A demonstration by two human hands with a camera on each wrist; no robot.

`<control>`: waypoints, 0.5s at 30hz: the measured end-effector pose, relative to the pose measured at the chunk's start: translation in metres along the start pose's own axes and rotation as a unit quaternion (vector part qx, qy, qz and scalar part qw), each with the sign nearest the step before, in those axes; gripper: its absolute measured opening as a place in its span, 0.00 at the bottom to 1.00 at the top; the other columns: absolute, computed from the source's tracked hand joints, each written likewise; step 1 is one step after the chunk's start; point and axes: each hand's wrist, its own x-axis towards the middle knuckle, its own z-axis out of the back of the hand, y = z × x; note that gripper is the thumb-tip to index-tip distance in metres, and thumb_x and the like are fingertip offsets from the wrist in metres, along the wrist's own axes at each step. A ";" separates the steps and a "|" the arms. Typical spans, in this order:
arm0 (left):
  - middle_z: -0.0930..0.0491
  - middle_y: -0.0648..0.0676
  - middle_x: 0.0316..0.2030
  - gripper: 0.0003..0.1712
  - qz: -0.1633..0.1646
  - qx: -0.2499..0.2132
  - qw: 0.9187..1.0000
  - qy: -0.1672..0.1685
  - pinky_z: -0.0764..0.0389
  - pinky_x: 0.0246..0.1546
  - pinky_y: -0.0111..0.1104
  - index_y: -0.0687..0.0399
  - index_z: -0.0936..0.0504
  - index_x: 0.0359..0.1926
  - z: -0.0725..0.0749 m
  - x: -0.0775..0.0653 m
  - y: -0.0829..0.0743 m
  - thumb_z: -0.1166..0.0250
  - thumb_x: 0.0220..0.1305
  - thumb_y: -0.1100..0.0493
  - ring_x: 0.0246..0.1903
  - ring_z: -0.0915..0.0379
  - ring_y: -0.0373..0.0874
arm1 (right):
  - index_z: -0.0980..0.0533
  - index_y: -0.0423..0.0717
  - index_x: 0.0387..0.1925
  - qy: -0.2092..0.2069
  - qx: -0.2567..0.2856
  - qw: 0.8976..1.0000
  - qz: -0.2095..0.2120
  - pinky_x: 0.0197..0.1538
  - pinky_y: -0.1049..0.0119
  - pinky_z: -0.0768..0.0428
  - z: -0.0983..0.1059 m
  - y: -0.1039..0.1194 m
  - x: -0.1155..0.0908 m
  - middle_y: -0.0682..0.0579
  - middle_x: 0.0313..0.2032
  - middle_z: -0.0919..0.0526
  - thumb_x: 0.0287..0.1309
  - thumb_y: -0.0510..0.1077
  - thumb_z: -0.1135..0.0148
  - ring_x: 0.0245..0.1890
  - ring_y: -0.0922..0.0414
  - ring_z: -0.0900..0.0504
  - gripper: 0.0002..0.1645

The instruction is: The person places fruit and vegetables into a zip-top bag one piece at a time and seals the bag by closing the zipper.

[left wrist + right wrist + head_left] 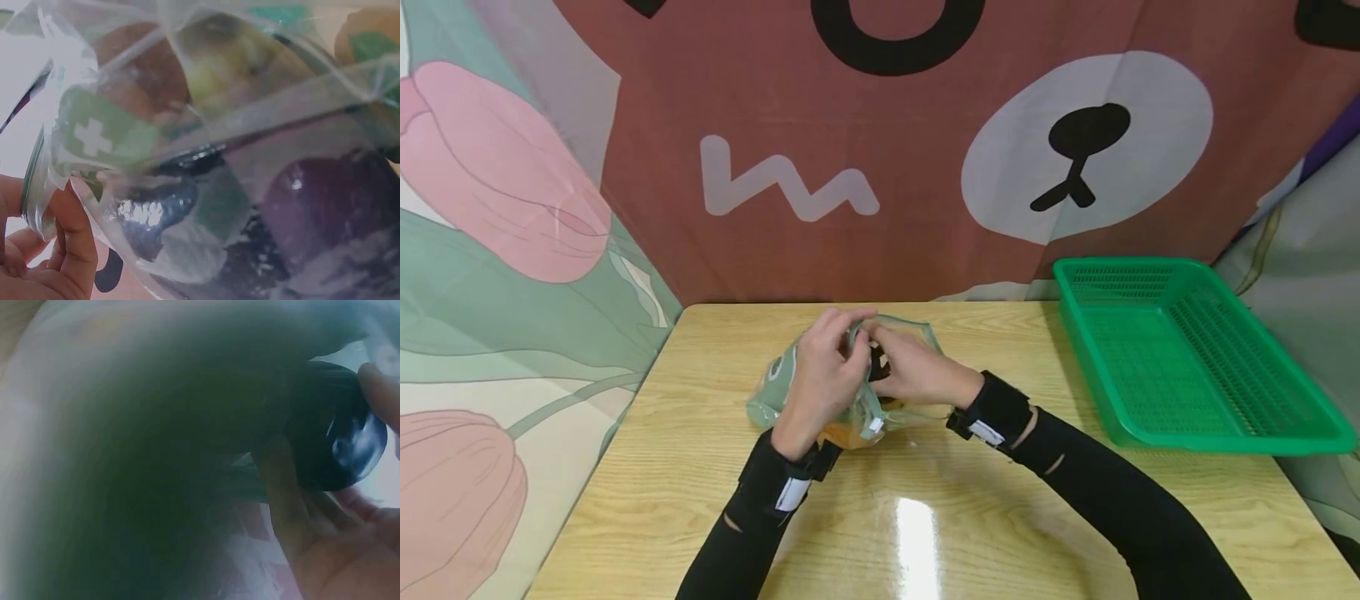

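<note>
A clear zip bag with green print (775, 392) lies on the table, bulging with several things. My left hand (826, 371) pinches the bag's edge at its mouth; the left wrist view shows fingers curled on the clear plastic beside a green patch with a white cross (94, 134). Through the film show a purple rounded thing (319, 194) and a yellow-green one (231, 62). At the bag's opening, my right hand (921, 371) grips a glossy, dark, rounded thing (340, 425) between thumb and fingers. A blurred green surface covers much of the right wrist view.
A green plastic basket (1120, 425) stands at the right of the wooden table (700, 500). Behind the table hangs a brown cloth with a printed bear face (850, 250). Another printed cloth (512, 333) hangs along the left side.
</note>
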 end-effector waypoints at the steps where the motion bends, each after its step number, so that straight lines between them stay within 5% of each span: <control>1: 0.29 0.50 0.28 0.15 0.002 0.000 1.000 0.000 0.36 0.20 0.30 0.59 0.18 0.48 0.000 0.000 0.000 0.45 0.63 0.69 0.19 0.41 0.37 | 0.33 0.42 0.55 -0.015 -0.024 1.000 0.006 0.35 0.68 0.27 -0.001 0.000 0.001 0.50 0.45 0.27 0.53 0.38 0.35 0.35 0.58 0.27 0.28; 4: 0.30 0.50 0.27 0.15 0.007 0.003 1.000 -0.001 0.36 0.19 0.30 0.59 0.18 0.48 -0.001 0.001 0.001 0.45 0.63 0.69 0.19 0.41 0.36 | 0.27 0.43 0.49 -0.051 -0.092 0.994 0.021 0.31 0.68 0.31 -0.006 0.000 0.003 0.48 0.42 0.29 0.50 0.36 0.33 0.30 0.58 0.31 0.23; 10: 0.31 0.50 0.27 0.14 0.006 0.001 1.000 -0.012 0.35 0.20 0.30 0.59 0.18 0.47 -0.002 0.002 0.001 0.44 0.63 0.69 0.19 0.40 0.36 | 0.23 0.42 0.37 -0.041 -0.085 0.995 0.037 0.25 0.71 0.36 -0.008 0.005 0.004 0.36 0.53 0.33 0.58 0.32 0.43 0.21 0.61 0.35 0.06; 15: 0.29 0.51 0.29 0.14 0.002 -0.005 1.000 -0.003 0.35 0.21 0.31 0.61 0.18 0.48 -0.003 0.002 0.001 0.45 0.64 0.68 0.21 0.40 0.37 | 0.25 0.40 0.44 -0.068 -0.075 0.995 0.026 0.30 0.67 0.31 -0.013 0.007 0.006 0.40 0.51 0.29 0.59 0.28 0.48 0.28 0.57 0.29 0.13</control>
